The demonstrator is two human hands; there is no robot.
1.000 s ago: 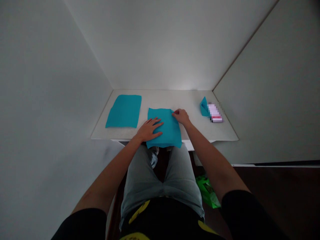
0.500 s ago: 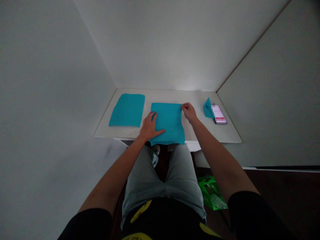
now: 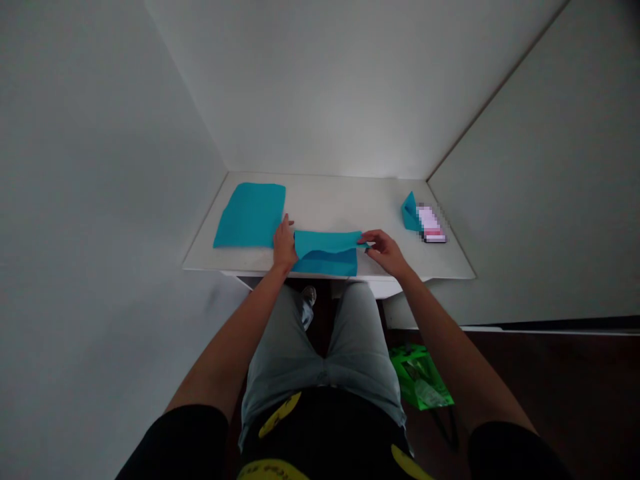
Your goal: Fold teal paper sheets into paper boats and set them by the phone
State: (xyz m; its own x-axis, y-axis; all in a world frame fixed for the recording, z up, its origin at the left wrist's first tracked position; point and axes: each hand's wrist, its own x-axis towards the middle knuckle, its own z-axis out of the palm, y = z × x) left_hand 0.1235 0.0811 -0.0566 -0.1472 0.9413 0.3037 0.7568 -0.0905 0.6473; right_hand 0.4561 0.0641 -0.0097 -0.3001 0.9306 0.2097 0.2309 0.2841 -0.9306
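Note:
A blue sheet of paper lies in front of me near the table's front edge. Its far part is bent over towards me, and a darker strip of the sheet shows below the bent edge. My left hand grips the sheet's left end, with its thumb mostly hidden. At the right end, my right hand pinches the bent-over edge between thumb and fingers.
Another blue sheet lies flat at the table's left. To the right, a folded blue paper piece stands beside a phone with a blurred screen. Walls enclose the white table. A green bag sits on the floor below.
The sheet before me lay flat; its far edge is now folded over towards me. My right hand came nearer with that edge, and my left hand shifted from the sheet's surface to its left end.

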